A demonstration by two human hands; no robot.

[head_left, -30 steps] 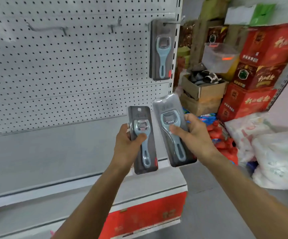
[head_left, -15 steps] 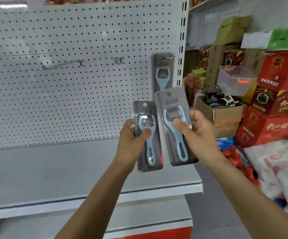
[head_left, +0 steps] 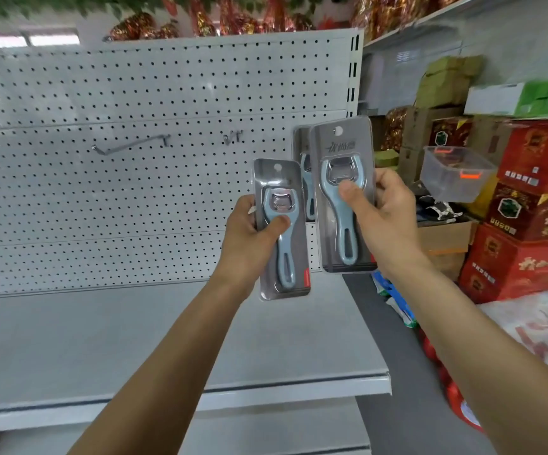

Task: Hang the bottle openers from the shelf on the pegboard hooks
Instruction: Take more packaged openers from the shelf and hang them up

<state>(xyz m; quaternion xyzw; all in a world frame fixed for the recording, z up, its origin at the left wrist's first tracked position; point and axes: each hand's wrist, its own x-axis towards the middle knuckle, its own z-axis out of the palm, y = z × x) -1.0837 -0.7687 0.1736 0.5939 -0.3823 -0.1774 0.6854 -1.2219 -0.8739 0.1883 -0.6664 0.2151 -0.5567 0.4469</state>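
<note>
My left hand (head_left: 249, 231) grips a packaged light-blue bottle opener (head_left: 282, 231) upright in front of the white pegboard (head_left: 134, 178). My right hand (head_left: 381, 221) holds a second packaged bottle opener (head_left: 343, 192) higher up and to the right, its hang hole near the top. Behind that pack, a third packaged opener (head_left: 302, 165) hangs on the pegboard, mostly hidden. A long bare hook (head_left: 128, 145) juts out at the left and a shorter hook (head_left: 233, 137) sits left of the hanging pack.
The grey shelf (head_left: 134, 339) runs below the pegboard, its front edge near my forearms. Red cartons (head_left: 535, 211), brown boxes and a clear plastic tub (head_left: 456, 172) are stacked to the right. White sacks (head_left: 545, 323) lie on the floor at the right.
Both hands have risen with their packs toward the pegboard. The right pack now covers most of the hanging opener. The view has tilted upward, showing the pegboard's top.
</note>
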